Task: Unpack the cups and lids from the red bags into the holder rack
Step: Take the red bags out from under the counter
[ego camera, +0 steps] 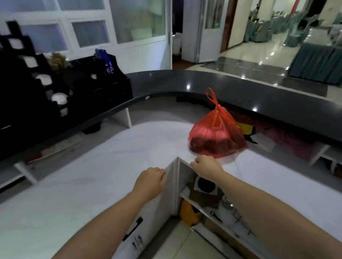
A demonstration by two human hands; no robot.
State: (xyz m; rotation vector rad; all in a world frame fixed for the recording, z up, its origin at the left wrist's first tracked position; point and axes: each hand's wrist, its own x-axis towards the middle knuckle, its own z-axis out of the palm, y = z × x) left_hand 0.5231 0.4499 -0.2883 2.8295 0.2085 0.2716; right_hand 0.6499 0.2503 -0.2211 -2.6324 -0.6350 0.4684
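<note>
Both hands, left hand (150, 179) and right hand (205, 164), rest curled on the white counter (87, 166) edge near a tied red bag (215, 136).

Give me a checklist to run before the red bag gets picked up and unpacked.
1. Red bag within reach on the white counter: ok.
2. Bag top untied: not ok, knotted.
3. Left hand free: not ok, fingers curled on the counter edge.
4. Right hand free: not ok, also curled on the counter edge.
5. Free slots in the black rack: cannot tell, blurred.

Head camera looks forward and down, close over the white counter (87, 166).
</note>
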